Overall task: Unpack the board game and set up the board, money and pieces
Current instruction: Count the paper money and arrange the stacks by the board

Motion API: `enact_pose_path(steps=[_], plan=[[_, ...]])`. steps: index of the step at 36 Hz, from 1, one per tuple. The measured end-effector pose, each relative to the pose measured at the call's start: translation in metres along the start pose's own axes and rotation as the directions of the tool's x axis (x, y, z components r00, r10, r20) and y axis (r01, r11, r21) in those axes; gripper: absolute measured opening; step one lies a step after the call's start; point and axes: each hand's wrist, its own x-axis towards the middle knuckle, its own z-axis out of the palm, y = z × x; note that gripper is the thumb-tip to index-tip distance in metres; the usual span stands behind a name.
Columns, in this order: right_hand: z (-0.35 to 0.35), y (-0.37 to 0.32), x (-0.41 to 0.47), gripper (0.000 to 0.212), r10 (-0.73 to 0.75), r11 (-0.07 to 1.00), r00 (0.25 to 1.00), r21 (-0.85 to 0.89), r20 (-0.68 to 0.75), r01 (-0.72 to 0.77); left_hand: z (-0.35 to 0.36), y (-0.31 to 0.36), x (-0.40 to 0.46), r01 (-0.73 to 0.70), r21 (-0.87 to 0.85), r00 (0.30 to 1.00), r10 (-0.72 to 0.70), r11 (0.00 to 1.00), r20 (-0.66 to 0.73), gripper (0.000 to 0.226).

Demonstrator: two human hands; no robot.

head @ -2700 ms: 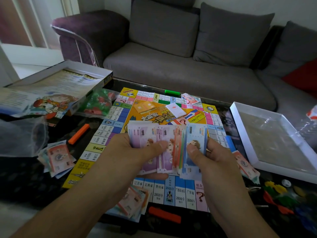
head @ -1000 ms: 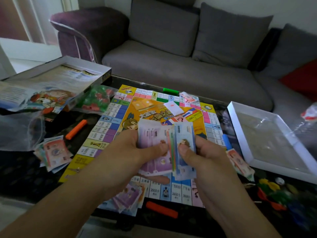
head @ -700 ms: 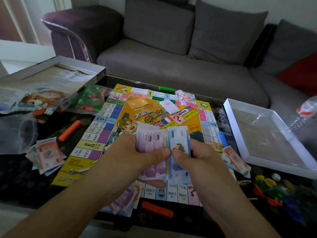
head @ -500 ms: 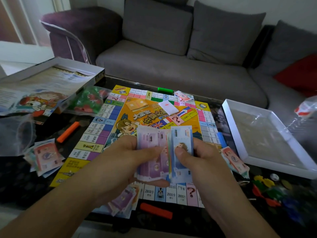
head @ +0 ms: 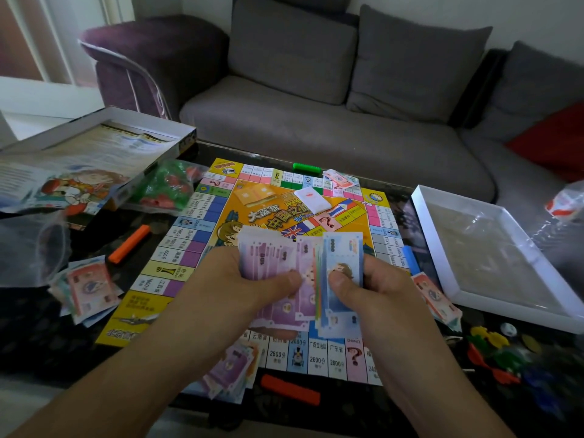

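Above the unfolded colourful game board on the dark bench, we see the left hand gripping purple paper banknotes while the right hand pinches blue banknotes, apparently sorting denominations.

From my feed I see a grey sofa along the far side, two grey cushions propped against its back and a red cushion at far right. A purple armrest stands far left. Daylight enters through a window at left. The near table is dark and glossy.
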Motion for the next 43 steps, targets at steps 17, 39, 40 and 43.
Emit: enact_pose_path(steps=[17,39,40,43], plan=[[-0.004,-0.003,-0.004,0.033,-0.007,1.000,1.000,-0.004,-0.018,0.007,0.009,-0.008,0.006,-0.011,-0.039,0.998,0.009,0.999,-0.064,0.007],[-0.002,0.010,0.000,0.021,0.014,1.000,1.000,0.003,0.004,-0.014,0.014,-0.014,0.007,0.059,-0.204,0.997,-0.049,0.977,0.056,0.018],[-0.003,0.010,0.000,0.021,0.017,1.000,1.000,0.008,0.001,-0.017,0.014,-0.014,0.008,0.063,-0.216,0.997,-0.055,0.974,0.045,0.018],[-0.003,0.010,0.001,0.021,0.016,1.000,1.000,0.010,-0.006,-0.016,0.015,-0.014,0.009,0.072,-0.249,0.997,-0.067,0.966,0.027,0.020]])
